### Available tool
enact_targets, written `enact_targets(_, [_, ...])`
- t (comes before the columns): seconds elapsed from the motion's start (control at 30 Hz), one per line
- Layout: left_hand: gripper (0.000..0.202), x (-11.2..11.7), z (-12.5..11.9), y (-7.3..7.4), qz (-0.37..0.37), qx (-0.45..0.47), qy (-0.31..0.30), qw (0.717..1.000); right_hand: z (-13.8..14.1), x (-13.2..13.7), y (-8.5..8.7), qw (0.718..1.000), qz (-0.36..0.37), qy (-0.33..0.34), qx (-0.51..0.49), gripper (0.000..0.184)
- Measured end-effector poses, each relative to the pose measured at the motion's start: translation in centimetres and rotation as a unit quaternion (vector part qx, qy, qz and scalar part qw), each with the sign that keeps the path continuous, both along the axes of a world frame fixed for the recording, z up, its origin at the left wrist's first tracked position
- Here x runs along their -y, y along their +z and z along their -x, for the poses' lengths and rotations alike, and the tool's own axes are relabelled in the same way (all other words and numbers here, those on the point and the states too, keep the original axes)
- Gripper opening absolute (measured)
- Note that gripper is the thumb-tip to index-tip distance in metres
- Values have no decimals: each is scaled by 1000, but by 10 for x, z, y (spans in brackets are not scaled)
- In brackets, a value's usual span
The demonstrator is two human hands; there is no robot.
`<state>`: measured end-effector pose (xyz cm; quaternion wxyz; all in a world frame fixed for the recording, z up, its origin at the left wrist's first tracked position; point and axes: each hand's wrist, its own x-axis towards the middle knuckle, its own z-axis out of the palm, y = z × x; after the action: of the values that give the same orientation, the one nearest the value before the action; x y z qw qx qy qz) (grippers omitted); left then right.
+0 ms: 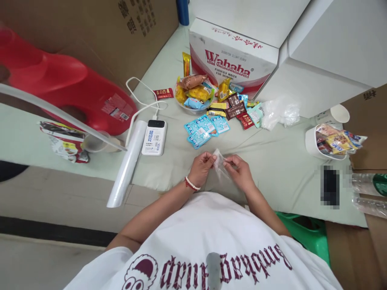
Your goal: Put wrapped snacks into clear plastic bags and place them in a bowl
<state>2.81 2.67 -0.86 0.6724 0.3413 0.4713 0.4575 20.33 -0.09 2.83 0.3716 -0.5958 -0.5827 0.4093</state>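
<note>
A small clear plastic bag [220, 163] is stretched between my two hands at the near edge of the table. My left hand [202, 169], with a white-and-red bracelet at its wrist, pinches one side of it. My right hand [240, 171] has thumb and fingers closed on the other side. Just beyond my hands lie several blue snack packets [200, 133], partly overlapping. Behind those is a clear bowl [187, 108] heaped with wrapped snacks, and small packets such as a brown one [236, 110] lie to its right.
Crumpled clear bags [279, 112] lie beyond the packets, by a Wahaba-style water carton [232, 60] marked "Wahaha". A white tub [311, 143] of snacks stands right. Left are a power bank [155, 139] with cable, a plastic roll [125, 169] and a red jug [69, 80].
</note>
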Motion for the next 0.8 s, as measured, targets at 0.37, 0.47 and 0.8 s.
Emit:
enact_targets(0.37, [57, -28, 59, 23, -65, -127, 5, 990, -25, -2, 15, 924, 174, -218, -262, 52])
enact_targets(0.47, [71, -17, 45, 39, -57, -125, -175, 975, -17, -1, 17, 909, 145, -275, -278, 52])
enact_targets(0.8, [20, -40, -43, 43, -70, -23, -78, 994, -1, 19, 13, 884, 163, -306, -313, 55])
